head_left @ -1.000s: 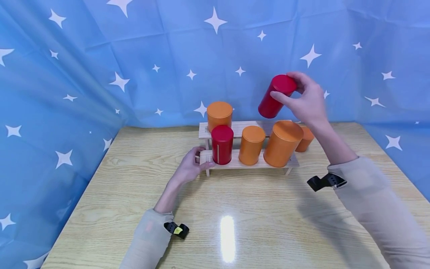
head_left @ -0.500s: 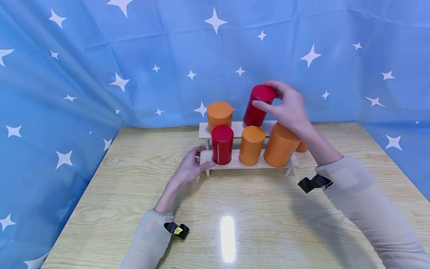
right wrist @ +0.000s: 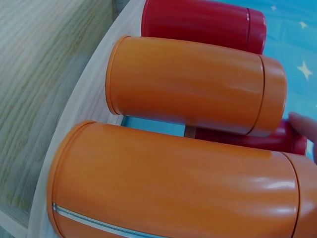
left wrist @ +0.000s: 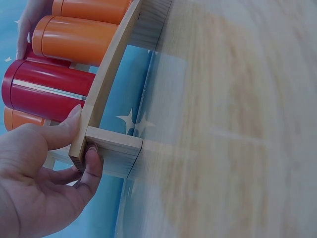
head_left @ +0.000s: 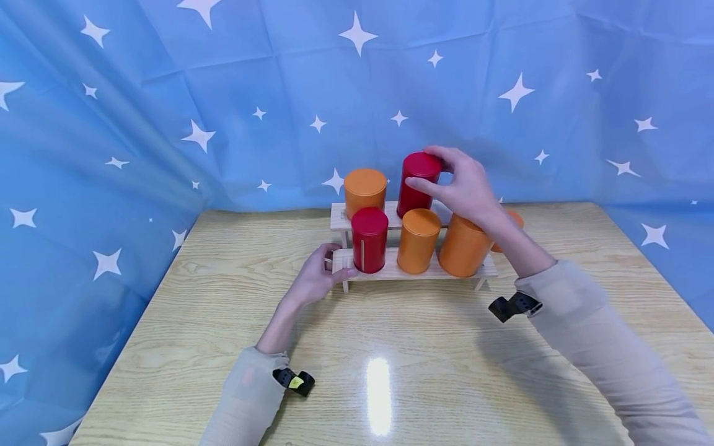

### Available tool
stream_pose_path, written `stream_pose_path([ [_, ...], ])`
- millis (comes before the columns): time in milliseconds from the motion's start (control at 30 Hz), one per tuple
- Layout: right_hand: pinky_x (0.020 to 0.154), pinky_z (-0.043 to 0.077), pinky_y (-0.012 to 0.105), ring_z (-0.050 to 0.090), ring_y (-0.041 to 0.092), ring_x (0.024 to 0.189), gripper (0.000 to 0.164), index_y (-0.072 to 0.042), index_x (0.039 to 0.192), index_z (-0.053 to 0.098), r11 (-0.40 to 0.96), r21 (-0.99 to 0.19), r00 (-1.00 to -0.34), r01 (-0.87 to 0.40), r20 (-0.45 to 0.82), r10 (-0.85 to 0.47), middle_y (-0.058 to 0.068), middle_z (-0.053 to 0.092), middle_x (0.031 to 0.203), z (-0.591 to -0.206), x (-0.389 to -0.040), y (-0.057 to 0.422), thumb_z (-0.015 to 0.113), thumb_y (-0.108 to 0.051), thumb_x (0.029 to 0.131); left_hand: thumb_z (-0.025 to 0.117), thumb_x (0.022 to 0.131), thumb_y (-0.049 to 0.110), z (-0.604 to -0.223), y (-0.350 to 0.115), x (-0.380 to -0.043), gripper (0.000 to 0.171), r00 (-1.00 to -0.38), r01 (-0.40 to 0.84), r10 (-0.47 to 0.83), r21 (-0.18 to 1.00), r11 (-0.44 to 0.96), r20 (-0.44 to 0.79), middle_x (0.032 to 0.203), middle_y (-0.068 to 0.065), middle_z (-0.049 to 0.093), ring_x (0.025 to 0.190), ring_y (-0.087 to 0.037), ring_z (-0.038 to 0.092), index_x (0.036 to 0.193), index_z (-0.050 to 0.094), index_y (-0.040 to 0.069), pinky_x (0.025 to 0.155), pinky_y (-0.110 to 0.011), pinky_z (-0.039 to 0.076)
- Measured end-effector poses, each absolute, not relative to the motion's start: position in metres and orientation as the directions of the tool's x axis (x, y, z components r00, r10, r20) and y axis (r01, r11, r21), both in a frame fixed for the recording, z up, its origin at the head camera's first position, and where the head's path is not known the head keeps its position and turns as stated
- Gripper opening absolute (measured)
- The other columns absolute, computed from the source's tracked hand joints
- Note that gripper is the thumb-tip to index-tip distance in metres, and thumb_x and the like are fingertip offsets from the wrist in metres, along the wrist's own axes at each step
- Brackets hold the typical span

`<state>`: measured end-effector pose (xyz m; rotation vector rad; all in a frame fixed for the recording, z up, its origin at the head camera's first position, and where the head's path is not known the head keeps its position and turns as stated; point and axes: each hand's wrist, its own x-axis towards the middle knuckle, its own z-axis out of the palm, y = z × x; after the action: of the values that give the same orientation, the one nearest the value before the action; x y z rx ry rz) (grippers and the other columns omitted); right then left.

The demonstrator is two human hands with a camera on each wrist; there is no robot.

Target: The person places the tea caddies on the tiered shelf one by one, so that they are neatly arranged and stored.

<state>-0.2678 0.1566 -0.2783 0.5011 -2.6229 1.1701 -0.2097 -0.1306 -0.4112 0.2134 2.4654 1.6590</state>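
My right hand (head_left: 463, 189) holds a red canister (head_left: 411, 199) near its lid, thumb in front and fingers behind. The canister stands nearly upright over the upper shelf of a two-tier wooden rack (head_left: 393, 214); whether its base touches the shelf is hidden. In the right wrist view, only a fingertip shows beside this red canister (right wrist: 252, 142). My left hand (head_left: 313, 279) grips the left end of the lower shelf. The left wrist view shows that hand's thumb on top and fingers curled under the shelf edge (left wrist: 109, 74).
On the lower shelf stand a red canister (head_left: 369, 241), a slim orange canister (head_left: 418, 244) and a wide orange canister (head_left: 460, 251). An orange canister (head_left: 365, 192) occupies the upper shelf's left end. Another orange canister (head_left: 515, 218) is partly behind my right forearm. A blue star-patterned cloth (head_left: 268, 74) hangs behind.
The red canister in my right hand has moved left and down onto or just over the upper shelf, going from tilted to nearly upright. My left hand has stayed put.
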Motion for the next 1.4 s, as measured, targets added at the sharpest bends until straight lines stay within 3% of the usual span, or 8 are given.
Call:
stream_pose_path([
  [600, 0.096, 0.048, 0.051, 0.051, 0.03, 0.124, 0.074, -0.014, 0.152, 0.045, 0.628, -0.668, -0.916, -0.399, 0.328, -0.233, 0.012, 0.052, 0.141, -0.282, -0.27, 0.153, 0.072, -0.047, 0.091, 0.078, 0.09, 0.013, -0.411, -0.133, -0.209, 0.061, -0.978, 0.028, 0.203, 0.926, 0.376, -0.053, 0.116, -0.016, 0.056, 0.094, -0.029, 0.061, 0.14, 0.046, -0.001, 0.074, -0.033, 0.054],
  [800, 0.103, 0.043, 0.051, 0.05, 0.028, 0.126, 0.076, -0.017, 0.153, 0.044, 0.594, -0.703, -0.919, -0.392, 0.334, -0.212, 0.009, 0.052, 0.144, -0.279, -0.268, 0.155, 0.071, -0.05, 0.091, 0.078, 0.089, 0.013, -0.411, -0.132, -0.209, 0.062, -0.978, 0.027, 0.201, 0.927, 0.374, -0.052, 0.116, -0.016, 0.056, 0.094, -0.029, 0.06, 0.141, 0.046, 0.0, 0.075, -0.033, 0.053],
  [1133, 0.11, 0.039, 0.032, 0.052, 0.025, 0.126, 0.059, -0.016, 0.147, 0.052, 0.475, -0.775, -0.904, -0.417, 0.406, -0.13, 0.009, 0.057, 0.136, -0.267, -0.258, 0.176, 0.07, -0.036, 0.094, 0.079, 0.089, 0.013, -0.41, -0.13, -0.21, 0.061, -0.977, 0.03, 0.206, 0.931, 0.364, -0.049, 0.116, -0.016, 0.056, 0.093, -0.029, 0.06, 0.14, 0.047, 0.0, 0.074, -0.033, 0.053],
  [1400, 0.106, 0.042, 0.029, 0.055, 0.019, 0.12, 0.052, -0.012, 0.142, 0.055, 0.456, -0.788, -0.903, -0.413, 0.418, -0.096, 0.007, 0.06, 0.132, -0.276, -0.255, 0.194, 0.07, -0.031, 0.096, 0.078, 0.089, 0.015, -0.41, -0.13, -0.209, 0.063, -0.979, 0.03, 0.198, 0.923, 0.384, -0.051, 0.117, -0.016, 0.055, 0.095, -0.029, 0.059, 0.141, 0.046, 0.0, 0.074, -0.033, 0.053],
])
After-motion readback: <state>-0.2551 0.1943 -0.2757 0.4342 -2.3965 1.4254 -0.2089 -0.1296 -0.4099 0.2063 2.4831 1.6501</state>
